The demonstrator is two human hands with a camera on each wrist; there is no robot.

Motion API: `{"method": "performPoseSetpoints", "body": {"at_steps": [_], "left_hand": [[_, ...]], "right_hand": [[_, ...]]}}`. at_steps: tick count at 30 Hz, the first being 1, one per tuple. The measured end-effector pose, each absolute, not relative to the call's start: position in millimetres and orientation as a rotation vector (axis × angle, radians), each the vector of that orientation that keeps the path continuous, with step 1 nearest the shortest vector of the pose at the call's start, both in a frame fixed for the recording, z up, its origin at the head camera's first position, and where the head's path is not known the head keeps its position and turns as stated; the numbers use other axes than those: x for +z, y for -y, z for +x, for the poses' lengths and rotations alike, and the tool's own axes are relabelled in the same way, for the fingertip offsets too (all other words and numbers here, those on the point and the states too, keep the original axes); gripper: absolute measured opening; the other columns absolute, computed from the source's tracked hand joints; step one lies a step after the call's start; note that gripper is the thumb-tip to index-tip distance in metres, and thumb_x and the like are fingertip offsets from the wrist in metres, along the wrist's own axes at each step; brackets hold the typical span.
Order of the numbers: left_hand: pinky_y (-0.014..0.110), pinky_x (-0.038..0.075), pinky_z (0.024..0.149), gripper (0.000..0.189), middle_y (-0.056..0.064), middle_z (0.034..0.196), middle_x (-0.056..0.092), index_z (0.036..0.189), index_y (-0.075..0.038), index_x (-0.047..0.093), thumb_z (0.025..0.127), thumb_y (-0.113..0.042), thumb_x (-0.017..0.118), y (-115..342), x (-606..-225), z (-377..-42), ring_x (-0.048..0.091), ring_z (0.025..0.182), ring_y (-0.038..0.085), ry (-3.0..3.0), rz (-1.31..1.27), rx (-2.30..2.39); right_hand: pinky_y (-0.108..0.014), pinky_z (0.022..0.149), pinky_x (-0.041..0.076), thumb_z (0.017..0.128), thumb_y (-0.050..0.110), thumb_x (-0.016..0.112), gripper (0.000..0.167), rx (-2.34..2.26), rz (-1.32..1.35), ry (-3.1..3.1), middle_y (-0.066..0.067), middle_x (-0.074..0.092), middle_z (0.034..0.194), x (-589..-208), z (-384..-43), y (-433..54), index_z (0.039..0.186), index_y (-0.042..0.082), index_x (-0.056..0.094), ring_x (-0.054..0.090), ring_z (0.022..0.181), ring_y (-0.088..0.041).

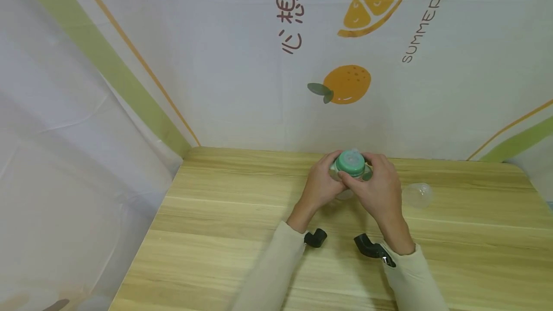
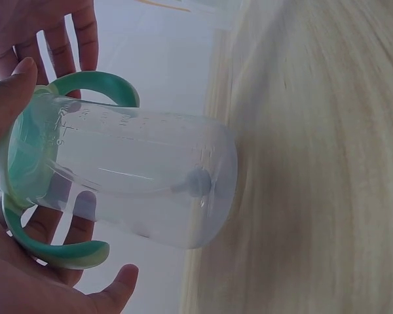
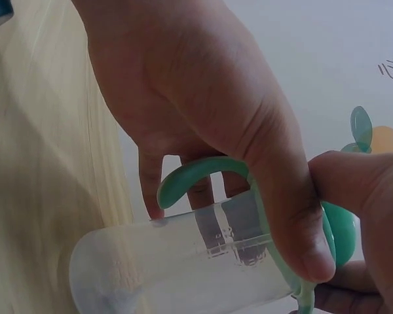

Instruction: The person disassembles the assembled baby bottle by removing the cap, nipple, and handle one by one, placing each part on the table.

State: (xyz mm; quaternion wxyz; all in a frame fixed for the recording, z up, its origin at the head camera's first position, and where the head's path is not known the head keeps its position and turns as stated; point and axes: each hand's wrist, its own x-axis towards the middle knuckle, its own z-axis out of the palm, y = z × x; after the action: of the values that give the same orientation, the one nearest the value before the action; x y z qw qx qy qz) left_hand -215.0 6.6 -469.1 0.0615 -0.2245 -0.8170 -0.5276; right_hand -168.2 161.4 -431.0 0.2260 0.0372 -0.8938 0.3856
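I have the clear bottle (image 2: 150, 154) between both hands over the far part of the table (image 1: 216, 253), green lid (image 1: 351, 163) up; I cannot tell whether its base touches the wood. My left hand (image 1: 321, 182) is curled around it near the lidded end, and my right hand (image 1: 380, 185) grips the other side, thumb pressed close beside the lid.

It looks empty apart from a thin straw (image 2: 128, 191) with a weighted end (image 2: 198, 182), so I judge it light. The plastic seems stiff, smooth enough to slip in damp fingers, and unlikely to break. I'd take hold by the 2 green handles (image 2: 98, 84), or high up as now, rather than by the slick body.

Raised marks on the bottle's side are too faint for me to read, and I make out no brand. The cloth (image 1: 237, 61) behind carries "SUMMER OR", cut off at the top, and "心想" with another character cut off.
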Motion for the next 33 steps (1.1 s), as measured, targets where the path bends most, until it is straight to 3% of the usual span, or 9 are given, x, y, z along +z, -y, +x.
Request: {"method": "performPoseSetpoints", "body": {"at_steps": [33], "left_hand": [[0.036,0.051,0.113,0.070,0.013,0.149,0.067,0.153,-0.004,0.060,0.091,-0.015,0.090,-7.6,-470.0,-217.0,0.064,0.136,0.026,2.500,-0.679,-1.538]], "right_hand": [[-0.061,0.091,0.051,0.085,0.025,0.093,0.061,1.081,0.162,2.410,-0.025,0.072,0.122,-436.0,-172.5,-164.4,0.133,-0.005,0.072,0.066,0.113,-0.046]]}}
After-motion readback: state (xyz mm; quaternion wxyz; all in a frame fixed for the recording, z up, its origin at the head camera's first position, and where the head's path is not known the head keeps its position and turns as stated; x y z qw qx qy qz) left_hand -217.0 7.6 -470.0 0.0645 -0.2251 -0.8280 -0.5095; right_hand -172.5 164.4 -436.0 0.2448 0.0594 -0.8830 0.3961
